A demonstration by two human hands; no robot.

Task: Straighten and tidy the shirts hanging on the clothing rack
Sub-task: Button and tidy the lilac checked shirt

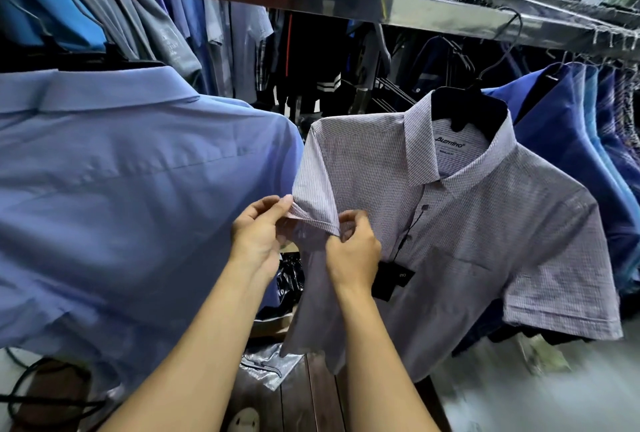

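Observation:
A pale lilac checked short-sleeved shirt (pixel 460 234) hangs on a black hanger (pixel 474 112) hooked over the shiny metal rail (pixel 398 8). A black price tag (pixel 393 281) dangles from its front. My left hand (pixel 258 234) pinches the folded hem of the shirt's near sleeve (pixel 313 196) between thumb and fingers. My right hand (pixel 353 251) grips the same sleeve hem from the other side, fingers curled on the cloth. A large light blue shirt (pixel 121 206) hangs with its back toward me at the left, close beside my left forearm.
Dark blue shirts (pixel 571 154) hang tightly packed on the rail at the right. Grey and blue garments (pixel 166 36) fill the rack behind. Below are wooden floor boards (pixel 311 393), a clear plastic bag (pixel 266 365) and black cables (pixel 31 393) at the lower left.

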